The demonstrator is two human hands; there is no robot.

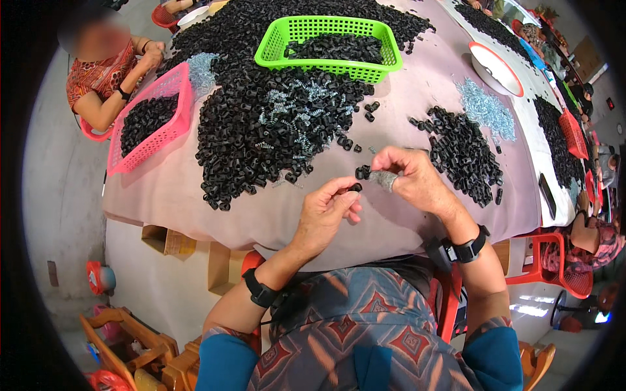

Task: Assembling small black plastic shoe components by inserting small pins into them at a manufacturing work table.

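My left hand (327, 212) is closed in a pinch on a small black plastic part (355, 187), just above the table's near side. Close by on its right, my right hand (414, 179) has its fingertips pressed together, with a grey cover (385, 182) on one finger. Whatever its fingertips hold is hidden. Small black pieces (363, 172) show right at those tips; whether they are held or lie on the table, I cannot tell. A big heap of black plastic parts (241, 130) spreads beyond my left hand, with metal springs (297, 104) scattered over it.
Behind the heap stands a green basket (261, 55) of black parts; a pink basket (184, 111) is at left beside a seated person (98, 85). At right lie a smaller black pile (463, 156), a spring pile (486, 107) and a red-rimmed white basin (497, 68). Others sit farther right.
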